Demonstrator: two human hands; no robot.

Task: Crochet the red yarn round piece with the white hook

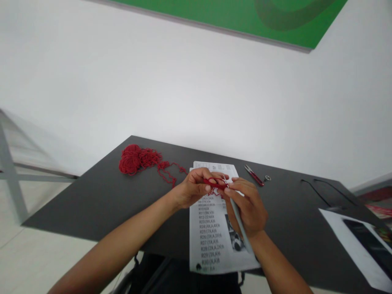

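My left hand (192, 188) pinches a small piece of red crochet work (217, 184), with red yarn running over its fingers. My right hand (247, 204) is closed around a crochet hook (240, 224) with a thick grey handle, its tip at the red stitches. Both hands meet above a printed pattern sheet (208, 245) with rows of text and a picture. From the work, a loose strand of yarn (167, 173) trails left to a red yarn ball (131, 160). The fingers partly hide the stitches.
On the dark table (101, 204), red-handled thread snips (254, 175) lie beyond my right hand. Eyeglasses (329, 200) rest at the right, near a white sheet (346, 232) bearing a dark phone-like object (369, 241). A white wall (196, 90) stands behind the table.
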